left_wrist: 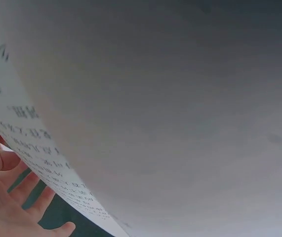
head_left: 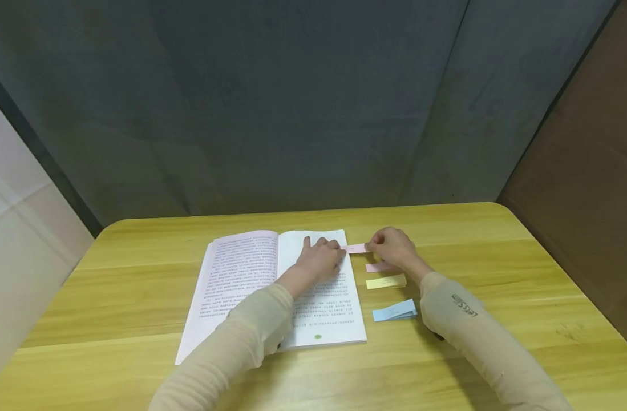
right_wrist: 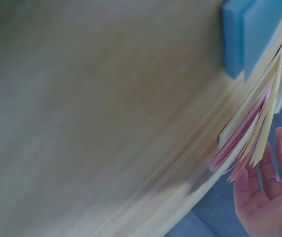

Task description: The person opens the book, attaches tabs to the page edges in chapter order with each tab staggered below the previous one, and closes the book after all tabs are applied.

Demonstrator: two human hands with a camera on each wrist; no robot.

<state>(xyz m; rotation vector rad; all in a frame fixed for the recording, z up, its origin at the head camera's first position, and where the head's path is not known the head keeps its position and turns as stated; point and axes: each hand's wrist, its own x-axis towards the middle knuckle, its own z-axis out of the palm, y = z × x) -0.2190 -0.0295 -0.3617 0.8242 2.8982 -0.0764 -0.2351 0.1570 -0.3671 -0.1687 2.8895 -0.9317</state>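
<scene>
An open book lies on the table, its pages covered in print. My left hand rests on the upper part of its right page, fingers spread, reaching the outer edge. In the left wrist view the left hand shows at lower left beside the curved page. A pink sticky note strip sticks out past that edge. Its outer end is pinched between the thumb and fingers of my right hand. How far the strip runs under the left fingers is hidden. In the right wrist view the right hand sits at lower right.
Below the right hand lie a pink sticky note pad, a yellow pad and a blue pad with lifted sheets. They stand in a column right of the book on the wooden table. A dark curtain hangs behind.
</scene>
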